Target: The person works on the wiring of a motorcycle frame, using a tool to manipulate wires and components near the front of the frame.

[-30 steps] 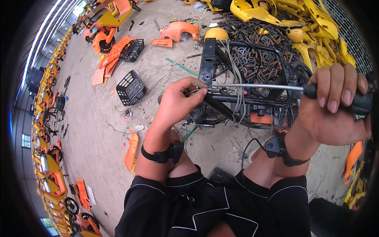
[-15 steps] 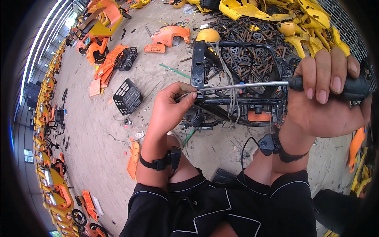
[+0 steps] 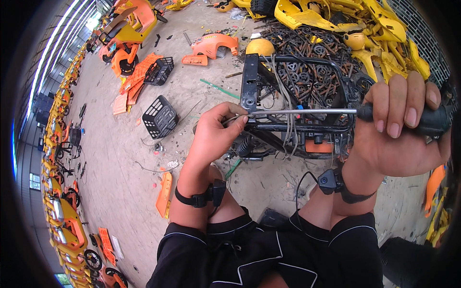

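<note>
In my right hand [image 3: 391, 144] is a long screwdriver; fingers wrap its black handle, and the bare metal shaft [image 3: 317, 111] points left across a black metal vehicle frame [image 3: 300, 127]. My left hand [image 3: 216, 128] is closed in a pinch at the frame's near left corner, beside the shaft's tip. A thin grey cable seems to run between the thumb and forefinger; the exact contact with the tip is hidden. More grey cables [image 3: 286, 98] hang in a loose bundle over the frame's bars, beneath the shaft.
Behind the frame lies a heap of rusty metal parts [image 3: 307, 65], with yellow plastic panels [image 3: 384, 29] piled beyond. A black basket [image 3: 160, 116] and orange panels [image 3: 210, 47] lie on the floor. Yellow and orange scooters [image 3: 67, 221] line the left side.
The whole view has shifted slightly, so the scene sits a little lower and to the right. Both hands and the screwdriver keep nearly the same place over the frame.
</note>
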Motion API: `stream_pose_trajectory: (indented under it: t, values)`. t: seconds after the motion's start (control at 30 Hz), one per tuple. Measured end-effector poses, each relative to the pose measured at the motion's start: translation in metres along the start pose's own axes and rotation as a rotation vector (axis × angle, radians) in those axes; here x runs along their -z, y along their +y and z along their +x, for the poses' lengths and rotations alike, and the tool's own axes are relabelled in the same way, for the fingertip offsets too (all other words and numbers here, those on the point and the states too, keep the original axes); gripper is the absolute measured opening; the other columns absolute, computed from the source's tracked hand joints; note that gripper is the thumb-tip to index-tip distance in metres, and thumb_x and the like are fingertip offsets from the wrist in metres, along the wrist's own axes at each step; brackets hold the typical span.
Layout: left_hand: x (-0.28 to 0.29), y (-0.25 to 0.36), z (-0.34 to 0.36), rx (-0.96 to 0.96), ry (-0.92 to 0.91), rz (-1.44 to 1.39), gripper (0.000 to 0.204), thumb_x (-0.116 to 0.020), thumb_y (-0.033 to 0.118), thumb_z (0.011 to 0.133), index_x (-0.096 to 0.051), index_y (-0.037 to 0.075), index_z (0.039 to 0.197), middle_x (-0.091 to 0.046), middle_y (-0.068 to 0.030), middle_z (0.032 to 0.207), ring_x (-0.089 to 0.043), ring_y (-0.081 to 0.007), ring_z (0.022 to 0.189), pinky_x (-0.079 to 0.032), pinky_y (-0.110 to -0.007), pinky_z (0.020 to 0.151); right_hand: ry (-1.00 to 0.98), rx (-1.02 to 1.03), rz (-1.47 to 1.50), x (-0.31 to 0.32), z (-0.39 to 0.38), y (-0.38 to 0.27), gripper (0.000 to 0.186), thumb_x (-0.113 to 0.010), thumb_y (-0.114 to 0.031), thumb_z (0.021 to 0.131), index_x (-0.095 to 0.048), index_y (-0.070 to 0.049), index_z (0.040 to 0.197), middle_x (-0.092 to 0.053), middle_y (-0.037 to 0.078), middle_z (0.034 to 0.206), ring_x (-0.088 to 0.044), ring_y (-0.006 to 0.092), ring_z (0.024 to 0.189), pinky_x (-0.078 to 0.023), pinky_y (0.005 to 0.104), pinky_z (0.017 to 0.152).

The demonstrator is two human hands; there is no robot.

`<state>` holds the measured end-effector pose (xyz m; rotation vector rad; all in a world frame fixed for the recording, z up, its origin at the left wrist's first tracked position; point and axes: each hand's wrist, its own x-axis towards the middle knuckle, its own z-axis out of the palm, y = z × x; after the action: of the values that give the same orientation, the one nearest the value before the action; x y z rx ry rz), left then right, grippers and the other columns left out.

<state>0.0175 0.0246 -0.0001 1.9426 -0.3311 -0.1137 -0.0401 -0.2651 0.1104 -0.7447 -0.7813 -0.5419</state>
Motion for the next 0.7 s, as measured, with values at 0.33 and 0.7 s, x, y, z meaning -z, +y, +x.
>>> stream_pose_trajectory:
  t: [0.33,0.7]
  values:
    - [-0.001,0.001,0.0,-0.015,0.011,0.033,0.014,-0.075,0.007,0.093,-0.071,0.001,0.105,-0.068,0.001,0.084,-0.057,-0.0046,0.075,-0.046,-0.023,0.066,0.009,0.015,0.021,-0.011,-0.002,0.008,0.04,-0.055,-0.045,0.095,-0.054,-0.006,0.099,-0.05,0.003,0.076,-0.045,0.0114,0.052,-0.038,0.0247,0.048]
    - [-0.004,-0.012,0.0,-0.125,0.037,0.006,0.017,-0.076,0.014,0.088,-0.071,0.0,0.096,-0.061,-0.0129,0.075,-0.055,-0.0168,0.067,-0.048,-0.036,0.064,0.032,0.056,-0.001,-0.014,-0.005,0.01,0.046,-0.046,-0.051,0.107,-0.046,-0.005,0.107,-0.045,0.006,0.078,-0.041,0.0137,0.054,-0.035,0.0257,0.046]
